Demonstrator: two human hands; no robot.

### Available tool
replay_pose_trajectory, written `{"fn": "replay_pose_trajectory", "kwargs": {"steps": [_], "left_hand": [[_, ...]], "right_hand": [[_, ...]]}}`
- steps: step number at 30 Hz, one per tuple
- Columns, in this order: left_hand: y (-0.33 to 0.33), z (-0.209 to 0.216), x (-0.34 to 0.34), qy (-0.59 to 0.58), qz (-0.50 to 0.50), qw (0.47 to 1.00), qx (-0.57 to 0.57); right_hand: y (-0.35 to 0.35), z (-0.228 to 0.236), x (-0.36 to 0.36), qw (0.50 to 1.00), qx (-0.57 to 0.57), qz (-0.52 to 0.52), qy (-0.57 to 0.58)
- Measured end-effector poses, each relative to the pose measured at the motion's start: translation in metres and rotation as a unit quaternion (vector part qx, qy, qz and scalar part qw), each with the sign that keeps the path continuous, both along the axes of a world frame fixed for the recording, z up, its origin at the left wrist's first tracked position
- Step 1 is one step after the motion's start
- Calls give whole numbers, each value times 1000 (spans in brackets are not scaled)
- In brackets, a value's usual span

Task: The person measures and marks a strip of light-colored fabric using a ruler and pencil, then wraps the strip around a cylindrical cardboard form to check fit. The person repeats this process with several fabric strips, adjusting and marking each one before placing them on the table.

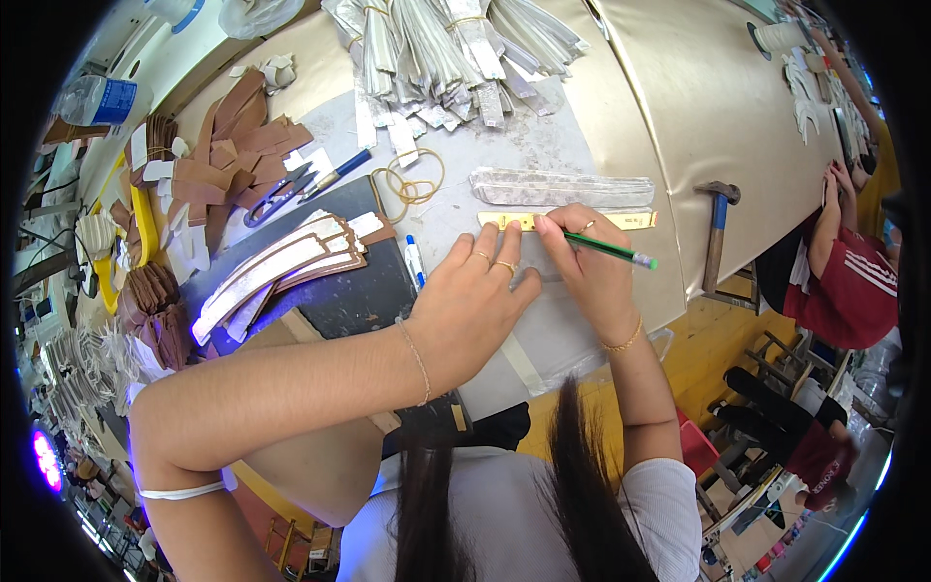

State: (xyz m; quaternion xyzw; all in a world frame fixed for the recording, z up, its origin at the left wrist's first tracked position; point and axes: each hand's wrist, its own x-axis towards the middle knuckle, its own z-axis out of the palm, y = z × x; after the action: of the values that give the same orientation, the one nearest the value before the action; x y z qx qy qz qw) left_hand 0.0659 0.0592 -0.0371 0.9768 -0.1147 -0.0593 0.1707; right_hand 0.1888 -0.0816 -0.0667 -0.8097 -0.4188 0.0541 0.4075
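My right hand is closed round a slim green pencil, its rear end pointing right. The pencil's tip is hidden behind the fingers. Under both hands lies a narrow yellow ruler-like strip with dark markings. My left hand rests with spread fingers, its fingertips touching the strip's left part. Just beyond the strip is a stack of long, pale grey strips, slightly curved. A white and blue pen lies left of my left hand.
Bundled grey strips cover the far table. Leftward are brown pieces, blue-handled scissors, a blue marker, rubber bands and white-topped strips on a dark board. At right lies a hammer; a person in red sits beyond.
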Motion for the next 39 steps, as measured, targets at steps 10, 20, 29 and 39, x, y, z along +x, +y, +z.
{"fn": "replay_pose_trajectory", "kwargs": {"steps": [10, 20, 29, 39], "left_hand": [[1, 4, -1, 8, -18, 1000, 22], [3, 29, 7, 37, -9, 999, -29], [41, 1, 42, 34, 89, 972, -214], [36, 3, 44, 51, 54, 981, -181]], "right_hand": [[-18, 10, 8, 999, 20, -26, -17], [-28, 1, 13, 979, -136, -22, -150], [-27, 7, 16, 979, -129, 16, -160], [-37, 25, 15, 987, -124, 70, -69]]}}
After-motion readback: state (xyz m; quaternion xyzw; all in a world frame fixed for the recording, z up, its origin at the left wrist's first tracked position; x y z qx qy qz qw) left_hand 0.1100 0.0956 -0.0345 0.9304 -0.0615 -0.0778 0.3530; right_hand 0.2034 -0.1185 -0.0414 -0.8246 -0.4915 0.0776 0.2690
